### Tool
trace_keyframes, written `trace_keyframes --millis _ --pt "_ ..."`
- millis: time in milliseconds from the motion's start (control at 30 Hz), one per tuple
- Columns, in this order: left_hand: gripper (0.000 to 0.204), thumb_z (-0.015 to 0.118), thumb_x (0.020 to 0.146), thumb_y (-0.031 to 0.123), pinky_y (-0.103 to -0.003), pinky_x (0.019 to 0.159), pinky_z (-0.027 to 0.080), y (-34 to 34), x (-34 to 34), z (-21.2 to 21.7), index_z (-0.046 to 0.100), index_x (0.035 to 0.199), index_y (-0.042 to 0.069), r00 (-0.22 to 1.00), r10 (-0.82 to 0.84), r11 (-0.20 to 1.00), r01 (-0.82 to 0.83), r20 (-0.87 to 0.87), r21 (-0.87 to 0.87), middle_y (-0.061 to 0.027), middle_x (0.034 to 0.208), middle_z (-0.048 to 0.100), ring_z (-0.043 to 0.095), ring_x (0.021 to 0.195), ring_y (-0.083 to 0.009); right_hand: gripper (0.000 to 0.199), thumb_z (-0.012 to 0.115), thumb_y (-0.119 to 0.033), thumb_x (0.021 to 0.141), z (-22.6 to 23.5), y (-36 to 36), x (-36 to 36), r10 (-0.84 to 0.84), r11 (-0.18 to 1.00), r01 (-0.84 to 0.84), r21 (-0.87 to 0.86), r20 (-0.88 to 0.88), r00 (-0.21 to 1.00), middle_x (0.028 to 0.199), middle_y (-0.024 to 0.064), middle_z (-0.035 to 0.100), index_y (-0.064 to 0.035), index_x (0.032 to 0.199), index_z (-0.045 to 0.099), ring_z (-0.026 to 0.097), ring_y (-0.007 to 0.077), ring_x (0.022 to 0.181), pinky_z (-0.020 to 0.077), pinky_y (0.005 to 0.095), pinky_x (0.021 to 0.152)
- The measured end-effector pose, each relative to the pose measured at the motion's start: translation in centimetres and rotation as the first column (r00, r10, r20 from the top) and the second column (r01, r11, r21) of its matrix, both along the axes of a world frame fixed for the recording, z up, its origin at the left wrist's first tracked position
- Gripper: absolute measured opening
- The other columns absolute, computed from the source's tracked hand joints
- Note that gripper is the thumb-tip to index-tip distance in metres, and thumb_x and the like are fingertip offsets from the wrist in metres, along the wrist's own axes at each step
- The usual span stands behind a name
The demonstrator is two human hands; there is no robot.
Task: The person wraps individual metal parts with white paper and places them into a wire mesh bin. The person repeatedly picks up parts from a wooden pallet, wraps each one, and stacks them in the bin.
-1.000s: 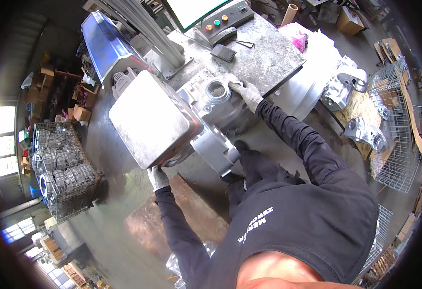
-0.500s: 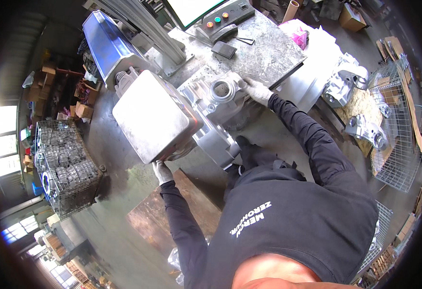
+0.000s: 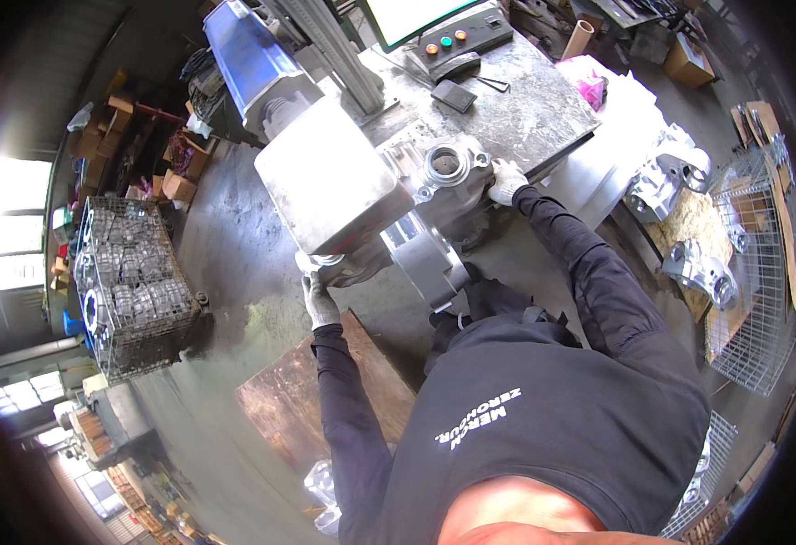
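A silver metal casting (image 3: 443,186) with a round ringed opening lies at the edge of the worktable (image 3: 543,109). My gloved right hand (image 3: 508,182) is closed around its right end. Left of the casting is a machine's boxy pale metal cover (image 3: 325,177). At the cover's near lower corner, my gloved left hand (image 3: 319,300) points upward, its fingers curled by a small shiny rounded part (image 3: 327,261). What those fingers grip is partly hidden. Between my hands, a curved silver metal piece (image 3: 427,263) extends toward my body.
A control box (image 3: 466,41) with coloured buttons and a black pad (image 3: 453,96) lie on the table. Castings (image 3: 697,272) rest at right near a wire mesh panel (image 3: 752,282). A wire cage of metal parts (image 3: 134,282) stands at left. A brown board (image 3: 316,391) lies on the floor.
The whole view has shifted, with the scene lying farther right. My left hand has come up closer around the cover's lower corner. My right hand stays on the casting's right end.
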State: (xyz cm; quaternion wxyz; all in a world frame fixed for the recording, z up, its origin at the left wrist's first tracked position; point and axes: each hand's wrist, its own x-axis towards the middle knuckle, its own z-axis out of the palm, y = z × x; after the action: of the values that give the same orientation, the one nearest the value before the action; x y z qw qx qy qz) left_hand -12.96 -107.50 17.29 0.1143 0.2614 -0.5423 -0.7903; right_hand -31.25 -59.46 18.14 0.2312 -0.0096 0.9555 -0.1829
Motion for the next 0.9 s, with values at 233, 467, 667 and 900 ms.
trace_keyframes --millis 233,467,667,900 --pt "0.028 0.057 0.098 0.02 -0.035 0.106 0.033 1.1 -0.2 -0.2 0.054 0.123 0.007 0.998 0.04 0.999 -0.039 -0.054 0.033 -0.0057 0.123 0.057 0.05 0.119 -0.0179 0.05 0.064 -0.035 0.078 -2.7 0.2 -3.0 0.08 0.997 -0.08 0.022 -0.02 0.997 0.122 0.0198 0.065 -0.0108 0.121 0.065 0.06 0.0379 0.116 0.0494 0.0435 0.099" --pt "0.027 0.053 0.1 0.02 -0.035 0.107 0.033 1.6 -0.4 0.8 0.056 0.123 0.007 0.999 0.007 0.999 -0.005 -0.047 0.039 -0.005 0.126 0.057 0.05 0.121 -0.0169 0.042 0.062 -0.032 0.08 -7.1 1.2 -4.2 0.113 0.993 -0.115 -0.013 -0.076 0.991 0.114 0.0205 0.068 -0.0113 0.116 0.068 0.062 0.0376 0.113 0.0497 0.0447 0.096" --pt "0.025 0.05 0.103 0.021 -0.033 0.106 0.034 1.8 -0.5 1.1 0.056 0.121 0.006 0.999 -0.029 0.999 0.028 -0.015 -0.037 -0.0041 0.123 0.057 0.05 0.119 -0.0157 0.036 0.06 -0.032 0.083 -8.6 2.2 -4.4 0.195 0.976 -0.211 -0.059 -0.201 0.96 0.113 0.0181 0.068 -0.012 0.111 0.07 0.063 0.037 0.11 0.0508 0.0427 0.095" --pt "0.029 0.055 0.1 0.023 -0.034 0.108 0.032 2.1 -0.8 0.5 0.055 0.124 0.006 1.0 -0.001 0.999 0.001 -0.007 -0.054 -0.0033 0.121 0.058 0.05 0.119 -0.017 0.036 0.06 -0.036 0.083 -5.6 2.0 -3.3 0.146 0.987 -0.157 -0.033 -0.221 0.964 0.112 0.018 0.069 -0.0111 0.108 0.07 0.062 0.0361 0.112 0.0504 0.0446 0.095"
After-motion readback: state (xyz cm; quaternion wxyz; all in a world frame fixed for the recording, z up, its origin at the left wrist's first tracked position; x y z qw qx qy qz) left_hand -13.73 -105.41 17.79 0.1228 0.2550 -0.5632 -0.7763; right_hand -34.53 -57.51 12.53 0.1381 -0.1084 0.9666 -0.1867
